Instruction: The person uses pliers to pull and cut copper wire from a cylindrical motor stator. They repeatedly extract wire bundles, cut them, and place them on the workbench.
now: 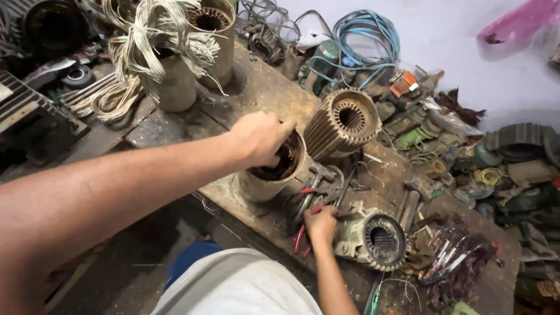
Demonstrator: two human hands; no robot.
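My left hand [259,137] reaches over a worn metal stator cylinder [256,185] standing upright on the workbench, fingers curled into its open top on the dark windings inside. My right hand [321,224] is lower down, closed around red-handled pliers [300,240] that lie at the bench's near edge. Several other hand tools [326,186] lie between the two hands.
A ribbed stator core [344,122] lies tilted right behind the cylinder. A small motor housing [373,239] sits beside my right hand, with a burnt copper winding [458,262] to its right. A stator sprouting pale wires [169,81] and blue cable coils [364,35] stand farther back.
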